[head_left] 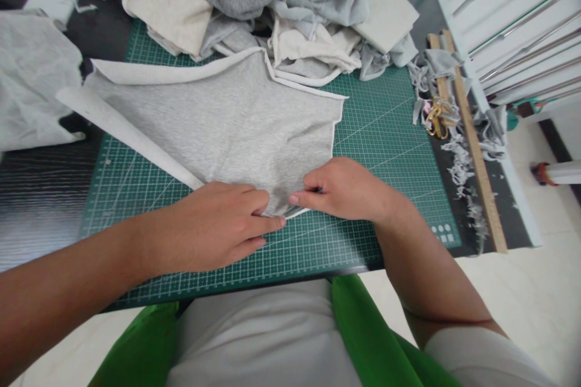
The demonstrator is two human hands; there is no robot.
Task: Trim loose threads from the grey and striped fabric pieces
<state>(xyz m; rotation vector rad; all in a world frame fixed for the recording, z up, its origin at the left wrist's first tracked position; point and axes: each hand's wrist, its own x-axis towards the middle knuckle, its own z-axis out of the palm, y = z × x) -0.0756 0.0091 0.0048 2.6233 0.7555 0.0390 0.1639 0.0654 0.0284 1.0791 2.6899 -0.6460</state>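
1. The main thing here is a piece of light heather-grey knit fabric (pixel 227 127), spread mostly flat on a green cutting mat (pixel 385 133). Its edges curl over and show a paler, off-white underside, most obviously along the long rolled edge on the left and the top rim.
2. The fabric narrows to a point near the front of the mat, and that's right where both hands meet.
3. Left hand (pixel 218 227) lies palm down on the near corner, fingers stretched out flat and pressing the cloth to the mat, not gripping anything.
4. Right hand (pixel 340 187) is curled, fingertips pinching the fabric's edge just beside the left fingertips.
5. The mat has a white grid and diagonal lines printed on it, plus small white marks in the near right corner, too tiny to read.
6. Behind the fabric sits a heap of grey and cream cloth (pixel 281 6). On the counter right of the mat: scissors (pixel 436 121), grey scraps, and a wooden ruler (pixel 476 151).
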